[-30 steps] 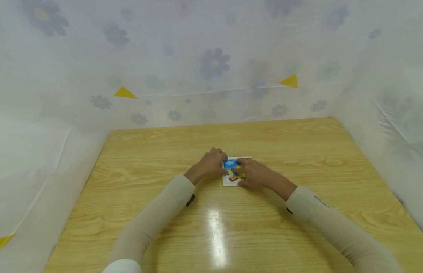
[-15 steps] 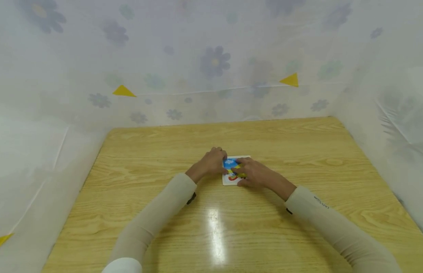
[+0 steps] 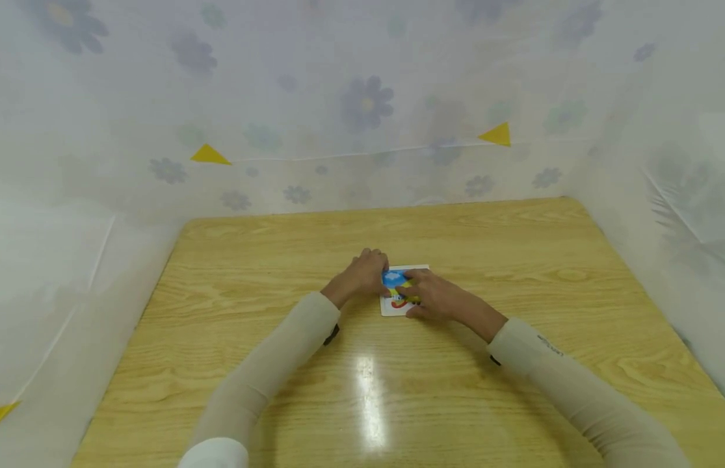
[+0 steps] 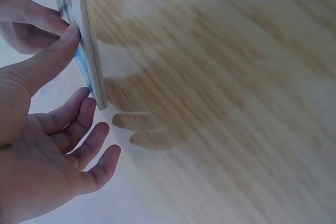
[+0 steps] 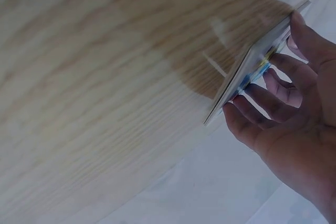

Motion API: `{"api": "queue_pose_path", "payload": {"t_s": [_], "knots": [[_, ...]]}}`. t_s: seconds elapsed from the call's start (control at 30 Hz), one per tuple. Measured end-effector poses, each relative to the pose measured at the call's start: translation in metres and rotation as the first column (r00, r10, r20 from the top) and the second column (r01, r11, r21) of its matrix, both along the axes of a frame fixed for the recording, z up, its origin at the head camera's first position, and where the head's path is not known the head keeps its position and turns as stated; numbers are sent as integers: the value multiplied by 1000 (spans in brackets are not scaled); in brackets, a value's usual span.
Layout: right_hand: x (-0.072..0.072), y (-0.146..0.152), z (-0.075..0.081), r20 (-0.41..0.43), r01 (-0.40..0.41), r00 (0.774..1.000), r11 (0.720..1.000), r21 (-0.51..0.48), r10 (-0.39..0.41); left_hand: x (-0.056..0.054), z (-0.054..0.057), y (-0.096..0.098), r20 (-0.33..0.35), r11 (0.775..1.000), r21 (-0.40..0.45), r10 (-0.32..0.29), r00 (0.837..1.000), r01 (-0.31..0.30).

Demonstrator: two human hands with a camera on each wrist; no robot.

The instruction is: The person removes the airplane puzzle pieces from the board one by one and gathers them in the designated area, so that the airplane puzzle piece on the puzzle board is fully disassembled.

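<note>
A small, flat, square picture puzzle (image 3: 393, 279) lies on the table in the head view. It has a white border, blue sky with a cloud, and yellow and red parts. My left hand (image 3: 362, 273) holds its left side, with thumb and forefinger on the edge and the other fingers bent beside it. From the right, my right hand (image 3: 437, 296) grips it with bent fingers on the picture and the thumb by the near edge. This hand hides much of the puzzle's right half. Both wrist views show the puzzle's thin side (image 4: 90, 40) and the bent fingers (image 5: 262, 103).
The wood-grain table (image 3: 315, 390) stretches around the puzzle on all sides. A pale curtain (image 3: 315, 97) with flowers and yellow triangles encloses its back and sides. Light glares off the tabletop near the front.
Both hands stay at the puzzle with hardly any finger movement. My left forearm has shifted slightly forward and right, and the head view has tilted a little.
</note>
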State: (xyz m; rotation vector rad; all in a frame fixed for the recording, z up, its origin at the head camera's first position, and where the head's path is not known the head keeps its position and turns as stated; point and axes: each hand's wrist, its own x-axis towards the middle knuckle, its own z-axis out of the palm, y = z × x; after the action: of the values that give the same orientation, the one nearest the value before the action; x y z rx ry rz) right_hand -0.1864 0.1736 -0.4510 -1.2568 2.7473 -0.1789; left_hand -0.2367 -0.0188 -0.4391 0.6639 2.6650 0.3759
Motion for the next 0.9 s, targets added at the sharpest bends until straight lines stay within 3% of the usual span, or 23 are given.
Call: {"api": "queue_pose_path", "payload": {"t_s": [0.47,0.67,0.9], "knots": [[0,-1,1,41,34,999,999,33,-36,-4,-2,0,-1,999,42,4,1000,-4],[-1,-1,0,28,19,999,1000,19,-19,-5,-3,-3,-74,999,32,-24,997,26],[-1,-2,0,25,18,1000,1000,24,-19,-6,-4,-5,-149,992,124,20,989,-1]]}}
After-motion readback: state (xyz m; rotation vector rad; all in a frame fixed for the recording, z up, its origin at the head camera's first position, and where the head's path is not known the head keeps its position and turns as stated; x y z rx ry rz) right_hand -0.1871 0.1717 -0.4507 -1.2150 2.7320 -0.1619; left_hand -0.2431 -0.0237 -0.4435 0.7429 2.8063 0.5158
